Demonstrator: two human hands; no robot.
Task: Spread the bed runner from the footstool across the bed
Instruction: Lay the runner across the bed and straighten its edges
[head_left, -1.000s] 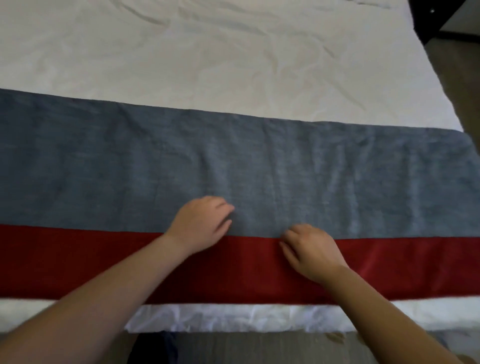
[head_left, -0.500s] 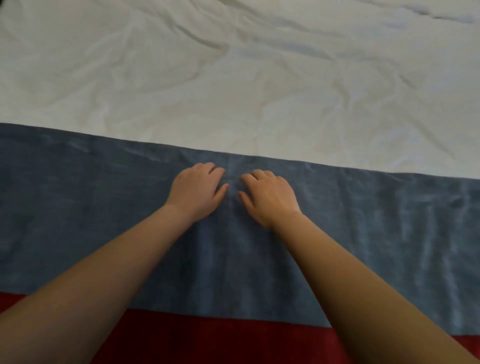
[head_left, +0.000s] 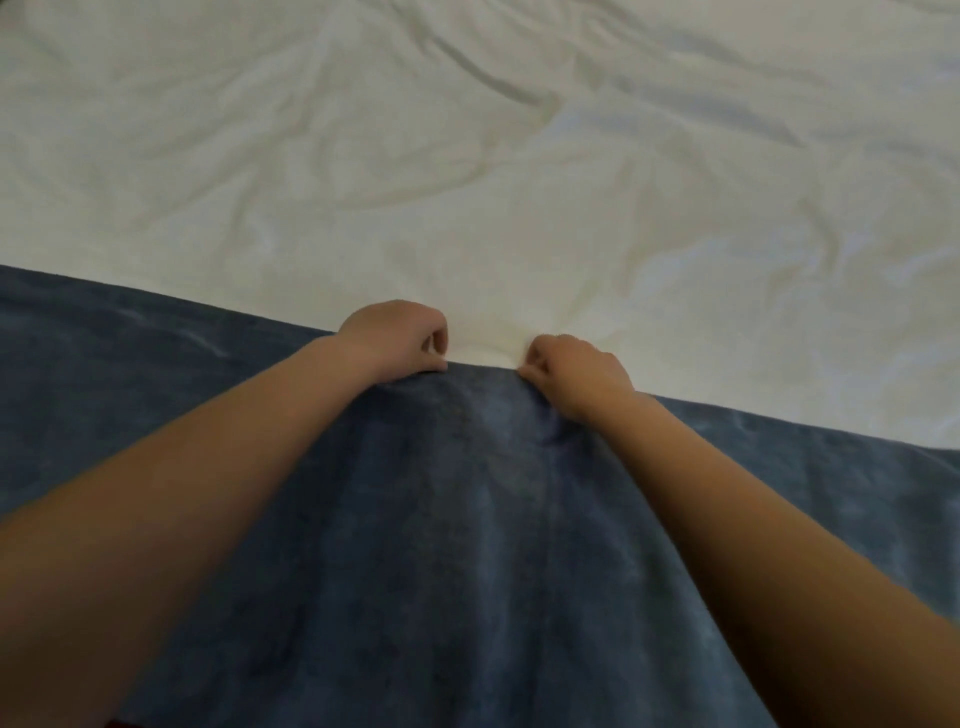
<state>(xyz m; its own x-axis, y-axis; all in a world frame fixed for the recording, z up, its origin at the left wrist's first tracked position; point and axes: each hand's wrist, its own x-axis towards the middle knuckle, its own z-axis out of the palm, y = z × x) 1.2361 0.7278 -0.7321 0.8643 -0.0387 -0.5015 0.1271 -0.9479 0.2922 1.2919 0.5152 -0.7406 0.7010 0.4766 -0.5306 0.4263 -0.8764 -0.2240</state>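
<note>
The blue bed runner (head_left: 467, 545) fills the view from 3 through 6 to 9 o'clock. The left hand (head_left: 397, 338) and right hand (head_left: 574, 376), fingers curled, pinch its far edge at centre. Uneven tugging could skew it or ruck the white sheet (head_left: 467, 156) at 12.

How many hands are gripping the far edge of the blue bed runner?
2. The left hand pinches the far edge of the bed runner near its middle. The right hand pinches the same edge just to its right. Neither is hidden.
</note>
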